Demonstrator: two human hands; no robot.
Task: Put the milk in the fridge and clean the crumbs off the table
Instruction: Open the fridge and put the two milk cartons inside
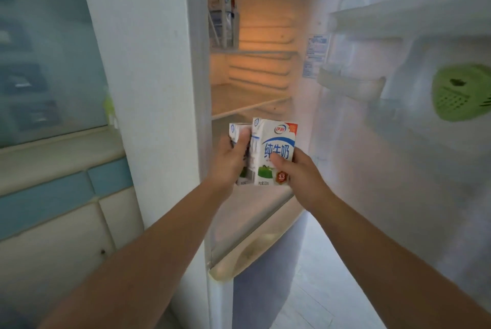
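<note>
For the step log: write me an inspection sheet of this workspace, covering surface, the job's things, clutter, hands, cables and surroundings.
Surface: fridge shelf, lit from inside; the table is not in view.
Job's things: right milk carton and left milk carton, held side by side before the open fridge; crumbs not in view.
Clutter: blue-and-white box on the upper shelf, left side.
Hands: left hand grips the left milk carton; right hand grips the right milk carton.
Cables: nothing seen.
Surroundings: open fridge door on the right, carrying a green round holder; glass-fronted cabinet on the left; pale floor below.
</note>
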